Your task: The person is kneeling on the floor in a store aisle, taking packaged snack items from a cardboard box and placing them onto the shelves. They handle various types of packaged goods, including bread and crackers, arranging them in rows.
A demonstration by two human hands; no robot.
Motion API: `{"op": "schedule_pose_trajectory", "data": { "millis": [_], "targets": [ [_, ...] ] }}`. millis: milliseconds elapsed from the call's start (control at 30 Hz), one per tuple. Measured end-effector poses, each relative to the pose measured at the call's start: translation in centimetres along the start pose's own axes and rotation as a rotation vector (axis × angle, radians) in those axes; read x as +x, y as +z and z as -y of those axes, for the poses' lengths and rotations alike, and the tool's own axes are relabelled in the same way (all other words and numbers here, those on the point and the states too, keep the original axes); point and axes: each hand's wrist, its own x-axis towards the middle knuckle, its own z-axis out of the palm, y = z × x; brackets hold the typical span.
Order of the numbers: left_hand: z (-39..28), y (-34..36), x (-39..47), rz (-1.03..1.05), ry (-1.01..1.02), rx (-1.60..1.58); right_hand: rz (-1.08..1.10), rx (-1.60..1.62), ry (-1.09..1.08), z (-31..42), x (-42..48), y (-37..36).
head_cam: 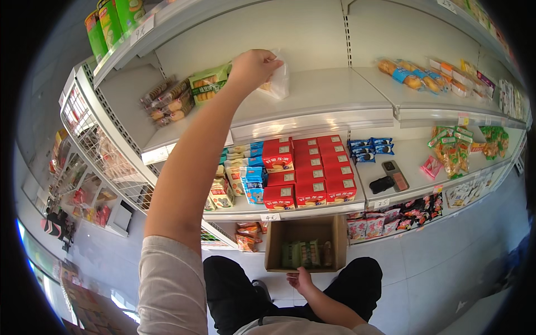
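Observation:
My left hand [256, 69] reaches over the upper shelf [322, 90] and pinches the top of a translucent white plastic bag [279, 81]. What the bag contains is mostly hidden. Left of it stand green packs of biscuits [208, 87], partly covered by my wrist, and clear packs of round biscuits [169, 100]. Down by my knees, my right hand [300, 280] grips the near rim of an open cardboard box [273, 247]. Inside the box lie green biscuit packs [307, 253] and a clear pack [327, 253] at the right.
Red snack boxes [310, 171] and blue biscuit bags [252, 184] fill the shelf below. A phone [395, 175] and a black object [381, 184] lie to their right. Bread packs [412, 76] sit at upper right. A wire rack [113, 155] stands left.

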Motion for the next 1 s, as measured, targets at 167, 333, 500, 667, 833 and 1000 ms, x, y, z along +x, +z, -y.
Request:
{"op": "schedule_pose_trajectory", "data": {
  "millis": [167,333,500,667,833,1000],
  "targets": [
    [-0.6,4.1,2.2,-0.071,-0.1,-0.401,-0.026,-0.004,-0.02,0.1,-0.5,0.2],
    [1.3,6.7,3.7,-0.098,0.172,0.024,0.002,-0.028,-0.011,0.0,-0.5,0.0],
    [1.8,7.3,3.0,0.015,0.348,0.574,-0.003,-0.037,-0.005,0.3,-0.6,0.0],
    [4.0,5.9,4.0,0.067,0.295,0.549,-0.011,-0.023,-0.025,0.2,-1.3,0.1],
    [6.9,4.0,3.6,0.034,0.341,0.423,-0.005,-0.052,-0.007,0.1,-0.9,0.3],
    [2.4,2.5,-1.6,-0.108,0.448,0.094,-0.006,-0.04,0.01,-0.3,-1.0,0.4]
  ]
}}
